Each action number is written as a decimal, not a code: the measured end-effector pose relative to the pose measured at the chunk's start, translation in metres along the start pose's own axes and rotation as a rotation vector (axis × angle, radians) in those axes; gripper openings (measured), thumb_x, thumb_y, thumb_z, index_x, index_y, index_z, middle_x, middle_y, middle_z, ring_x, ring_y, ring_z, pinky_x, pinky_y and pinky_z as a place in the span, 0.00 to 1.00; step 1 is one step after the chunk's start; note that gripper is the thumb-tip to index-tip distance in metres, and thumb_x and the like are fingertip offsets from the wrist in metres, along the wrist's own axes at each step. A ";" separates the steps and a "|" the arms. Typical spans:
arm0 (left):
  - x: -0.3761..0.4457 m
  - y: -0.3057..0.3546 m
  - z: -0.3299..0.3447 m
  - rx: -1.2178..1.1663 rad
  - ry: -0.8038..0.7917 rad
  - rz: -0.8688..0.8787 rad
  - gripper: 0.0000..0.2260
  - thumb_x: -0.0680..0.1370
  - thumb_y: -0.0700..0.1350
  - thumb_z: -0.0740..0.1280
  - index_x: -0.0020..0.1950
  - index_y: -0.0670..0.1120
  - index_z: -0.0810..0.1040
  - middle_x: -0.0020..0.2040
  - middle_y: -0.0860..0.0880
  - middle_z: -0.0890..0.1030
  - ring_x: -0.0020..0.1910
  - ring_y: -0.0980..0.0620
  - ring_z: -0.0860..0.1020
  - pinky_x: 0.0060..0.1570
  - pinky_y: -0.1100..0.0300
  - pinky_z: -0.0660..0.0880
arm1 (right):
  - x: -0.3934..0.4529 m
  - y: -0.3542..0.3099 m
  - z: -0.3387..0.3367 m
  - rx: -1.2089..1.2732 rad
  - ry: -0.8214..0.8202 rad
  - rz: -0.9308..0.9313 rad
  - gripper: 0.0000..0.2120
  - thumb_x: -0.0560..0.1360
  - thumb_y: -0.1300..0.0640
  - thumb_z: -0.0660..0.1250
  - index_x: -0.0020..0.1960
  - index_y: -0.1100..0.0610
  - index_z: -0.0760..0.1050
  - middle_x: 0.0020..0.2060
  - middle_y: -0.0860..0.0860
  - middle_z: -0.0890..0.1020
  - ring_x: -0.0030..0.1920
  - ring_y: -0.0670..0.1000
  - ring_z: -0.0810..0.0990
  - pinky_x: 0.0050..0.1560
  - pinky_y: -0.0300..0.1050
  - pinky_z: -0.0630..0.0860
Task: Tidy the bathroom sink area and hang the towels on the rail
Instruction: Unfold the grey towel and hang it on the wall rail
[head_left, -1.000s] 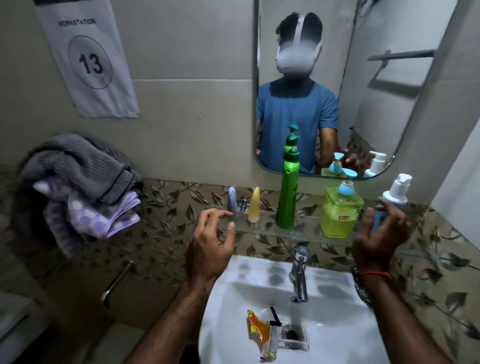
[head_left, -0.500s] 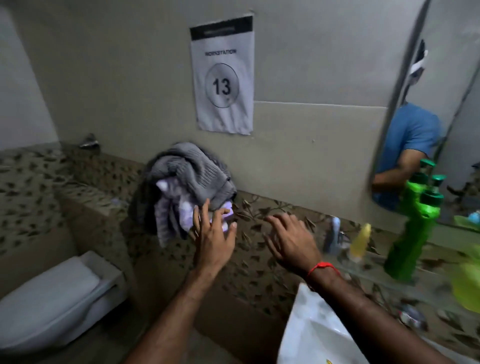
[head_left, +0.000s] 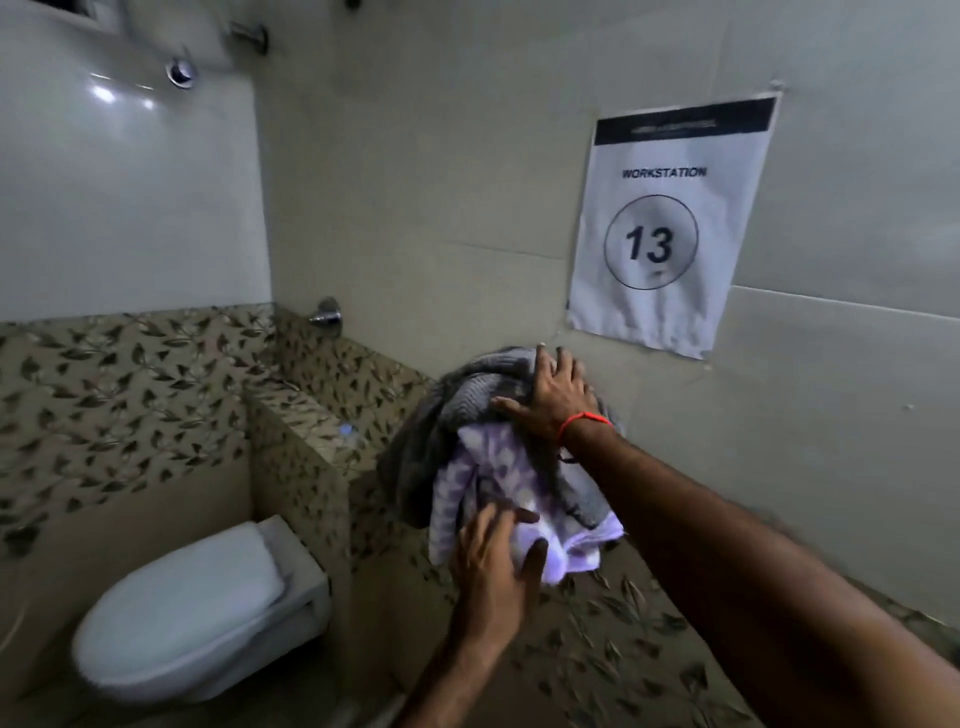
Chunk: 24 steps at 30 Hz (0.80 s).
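A bundle of two towels hangs bunched against the wall below the paper sign. The grey towel (head_left: 457, 400) drapes over the top and left side. The purple-and-white patterned towel (head_left: 483, 467) hangs beneath it. My right hand (head_left: 556, 395), with a red thread at the wrist, lies flat with spread fingers on top of the grey towel. My left hand (head_left: 493, 556) touches the lower edge of the purple towel, fingers apart and not closed around it. No rail shows under the bundle.
A white toilet (head_left: 192, 613) with its lid down stands at lower left. A leaf-patterned tiled ledge (head_left: 311, 415) runs behind it, with a chrome tap (head_left: 326, 313) on the wall above. The "Workstation 13" sign (head_left: 660, 223) hangs at upper right.
My view has swung left, from the sink and mirror to the towel bundle. My right hand let go of the white pump bottle. Both hands reached onto the towels.
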<state>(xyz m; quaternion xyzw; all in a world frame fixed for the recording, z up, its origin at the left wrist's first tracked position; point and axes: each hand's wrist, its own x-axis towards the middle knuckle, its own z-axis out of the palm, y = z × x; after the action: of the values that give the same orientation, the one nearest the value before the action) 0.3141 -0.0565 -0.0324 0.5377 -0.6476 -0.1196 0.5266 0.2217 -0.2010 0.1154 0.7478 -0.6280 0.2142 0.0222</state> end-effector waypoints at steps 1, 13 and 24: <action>-0.001 -0.005 -0.005 -0.021 -0.019 0.001 0.12 0.77 0.54 0.70 0.58 0.50 0.81 0.61 0.49 0.79 0.63 0.46 0.76 0.64 0.48 0.72 | 0.010 0.000 0.005 -0.023 -0.053 0.013 0.53 0.68 0.27 0.64 0.80 0.53 0.45 0.78 0.62 0.51 0.78 0.66 0.52 0.75 0.65 0.57; -0.014 -0.063 -0.038 -0.392 -0.063 -0.432 0.10 0.65 0.60 0.72 0.44 0.60 0.85 0.44 0.54 0.87 0.46 0.61 0.83 0.49 0.61 0.77 | 0.078 -0.031 -0.020 -0.200 0.473 -0.105 0.17 0.78 0.46 0.58 0.61 0.54 0.70 0.56 0.59 0.77 0.58 0.63 0.75 0.55 0.60 0.70; 0.014 -0.049 0.006 -0.996 -0.314 -0.949 0.22 0.77 0.67 0.63 0.61 0.53 0.75 0.61 0.47 0.79 0.63 0.41 0.77 0.53 0.48 0.76 | 0.063 -0.001 -0.033 -0.177 0.067 -0.011 0.17 0.78 0.57 0.59 0.66 0.54 0.64 0.63 0.62 0.70 0.64 0.68 0.72 0.61 0.66 0.73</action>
<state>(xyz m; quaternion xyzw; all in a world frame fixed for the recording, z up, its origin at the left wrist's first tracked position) 0.3394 -0.0900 -0.0627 0.4334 -0.2800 -0.6945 0.5014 0.2206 -0.2488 0.1674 0.7387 -0.6394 0.1826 0.1101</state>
